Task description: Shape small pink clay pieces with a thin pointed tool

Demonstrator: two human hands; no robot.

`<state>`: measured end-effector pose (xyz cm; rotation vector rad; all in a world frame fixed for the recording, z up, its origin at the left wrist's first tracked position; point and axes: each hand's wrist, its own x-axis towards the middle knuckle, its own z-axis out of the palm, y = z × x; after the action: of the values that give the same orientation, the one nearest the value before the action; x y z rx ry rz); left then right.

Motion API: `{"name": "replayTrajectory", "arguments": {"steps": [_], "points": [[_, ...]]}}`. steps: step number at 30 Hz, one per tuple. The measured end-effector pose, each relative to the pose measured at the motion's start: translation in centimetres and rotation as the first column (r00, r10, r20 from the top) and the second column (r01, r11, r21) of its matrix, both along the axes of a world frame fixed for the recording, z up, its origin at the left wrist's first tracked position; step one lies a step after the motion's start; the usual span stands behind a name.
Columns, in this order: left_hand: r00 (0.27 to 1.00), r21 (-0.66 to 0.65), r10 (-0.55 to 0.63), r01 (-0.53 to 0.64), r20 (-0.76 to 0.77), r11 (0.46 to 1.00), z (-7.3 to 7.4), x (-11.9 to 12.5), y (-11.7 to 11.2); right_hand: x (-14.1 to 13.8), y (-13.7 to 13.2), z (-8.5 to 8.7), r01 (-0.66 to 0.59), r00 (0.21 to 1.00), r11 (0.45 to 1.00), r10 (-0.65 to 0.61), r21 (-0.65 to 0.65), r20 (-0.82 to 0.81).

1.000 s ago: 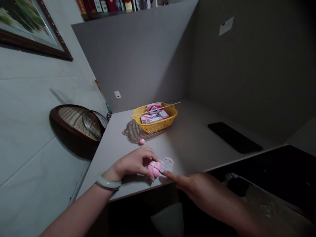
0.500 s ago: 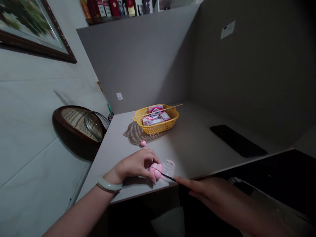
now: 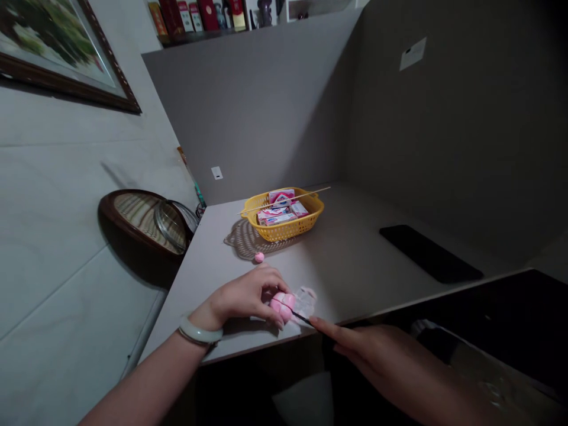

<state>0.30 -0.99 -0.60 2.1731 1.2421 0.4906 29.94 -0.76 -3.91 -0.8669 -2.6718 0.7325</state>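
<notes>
My left hand (image 3: pixel 252 296) is closed around a pink, clay-like lump (image 3: pixel 283 306) near the table's front edge, thumb in front and fingers behind. Dark lines mark the lump's top. In my right hand (image 3: pixel 355 341) is a thin dark knife-like tool (image 3: pixel 302 318), the index finger stretched along it; its handle is hidden by the hand. The tool's tip meets the lump's right side. A crumpled clear plastic wrapper (image 3: pixel 306 302) lies just behind the lump. Farther back rests a small pink ball (image 3: pixel 259 257).
A yellow basket (image 3: pixel 290 231) holding several pink and white boxes stands behind, with a thin stick (image 3: pixel 306 194) across its rim. To the right lies a flat black slab (image 3: pixel 430 254). Round brown-rimmed trays (image 3: pixel 133 231) lean at the table's left side.
The view has shifted very slightly. Both hands keep their hold, and the tool still meets the pink lump with hardly any visible movement.
</notes>
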Motion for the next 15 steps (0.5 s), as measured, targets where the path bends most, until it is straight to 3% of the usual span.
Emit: {"name": "replayTrajectory", "arguments": {"steps": [10,15], "points": [[0.999,-0.014,-0.041,0.041,0.029,0.999,0.3,0.3,-0.2,-0.1,-1.1,-0.5,-0.034,0.996,0.998,0.03,-0.044,-0.079],[0.997,0.007,-0.069,0.068,0.043,0.998,0.1,0.7,0.0,-1.8,-2.2,-0.6,0.015,0.999,0.992,-0.019,0.129,0.03]]}}
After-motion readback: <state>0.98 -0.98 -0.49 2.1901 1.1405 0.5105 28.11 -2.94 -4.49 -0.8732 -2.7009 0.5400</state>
